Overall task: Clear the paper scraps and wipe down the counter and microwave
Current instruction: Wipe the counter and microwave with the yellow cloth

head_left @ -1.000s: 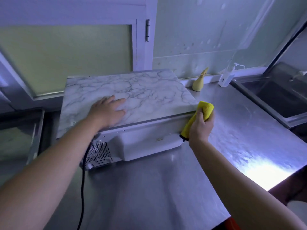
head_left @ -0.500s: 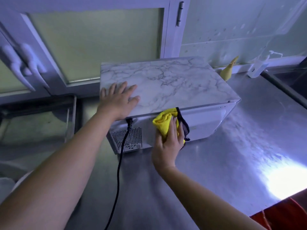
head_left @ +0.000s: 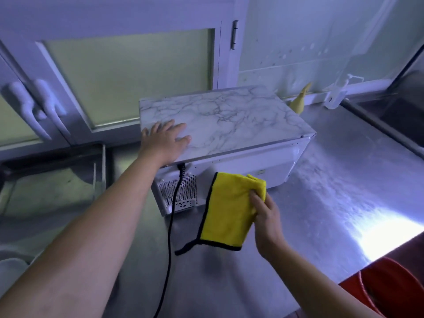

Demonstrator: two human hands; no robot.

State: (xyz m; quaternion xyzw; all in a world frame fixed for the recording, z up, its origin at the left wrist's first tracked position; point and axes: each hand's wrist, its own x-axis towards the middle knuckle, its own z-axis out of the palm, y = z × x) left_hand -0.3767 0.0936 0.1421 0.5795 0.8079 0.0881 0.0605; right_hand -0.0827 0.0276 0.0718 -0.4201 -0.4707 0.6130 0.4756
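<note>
A white microwave [head_left: 229, 125] with a marble-patterned top stands on the steel counter [head_left: 332, 191], its vented back facing me. My left hand [head_left: 166, 140] rests flat on the top's near left corner, fingers spread. My right hand [head_left: 266, 216] grips a yellow cloth [head_left: 227, 210] with black trim, held off the microwave's back; the cloth hangs unfolded toward the counter. No paper scraps show.
A black power cord [head_left: 171, 226] runs from the microwave's back down across the counter. A yellow bottle [head_left: 298, 103] and a clear pump dispenser [head_left: 336, 97] stand by the back wall. A sink [head_left: 399, 120] lies at the right, a red bucket [head_left: 390, 285] at the lower right.
My right hand has drawn the yellow cloth down and away from the microwave's back, and the cloth has opened out. My left hand stays on the top.
</note>
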